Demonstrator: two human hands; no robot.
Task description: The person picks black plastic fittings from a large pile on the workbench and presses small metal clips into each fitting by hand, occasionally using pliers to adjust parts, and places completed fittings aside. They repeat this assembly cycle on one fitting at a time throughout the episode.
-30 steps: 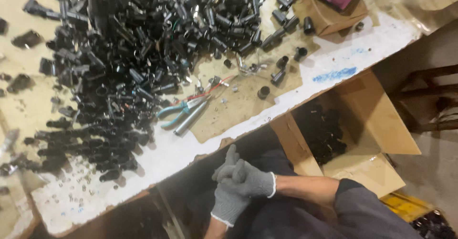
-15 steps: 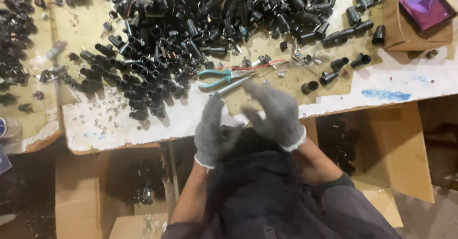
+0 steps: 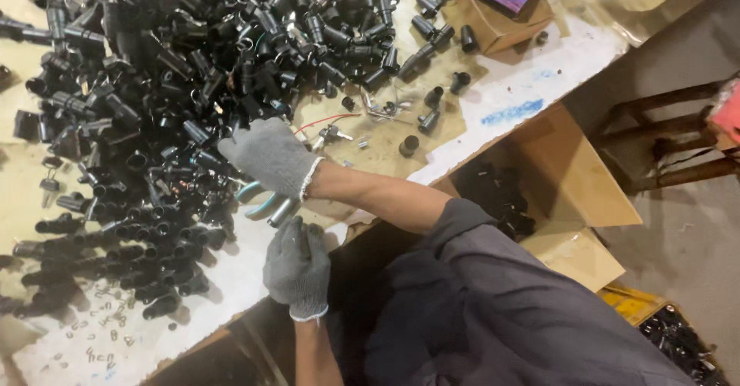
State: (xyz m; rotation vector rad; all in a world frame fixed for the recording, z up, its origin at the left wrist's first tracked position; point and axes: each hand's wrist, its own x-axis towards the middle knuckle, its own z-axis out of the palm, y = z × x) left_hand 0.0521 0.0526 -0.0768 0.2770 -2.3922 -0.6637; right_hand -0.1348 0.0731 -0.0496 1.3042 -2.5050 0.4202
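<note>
Sideways, the right hand [image 3: 270,155] lies open-fingered over one pair of pliers [image 3: 266,205] beside uncounted black tubes [image 3: 193,70], left hand [image 3: 297,266] loosely released.

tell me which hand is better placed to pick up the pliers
Right hand, probably: it lies over the blue-handled pliers beside the pile of black parts. The left hand sits nearer the table edge.

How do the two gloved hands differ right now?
The right hand reaches out over the pile of black parts; the left hand sits back at the table edge. The right lies flat, palm down; the left is loosely curled. Both wear grey knit gloves.
</note>
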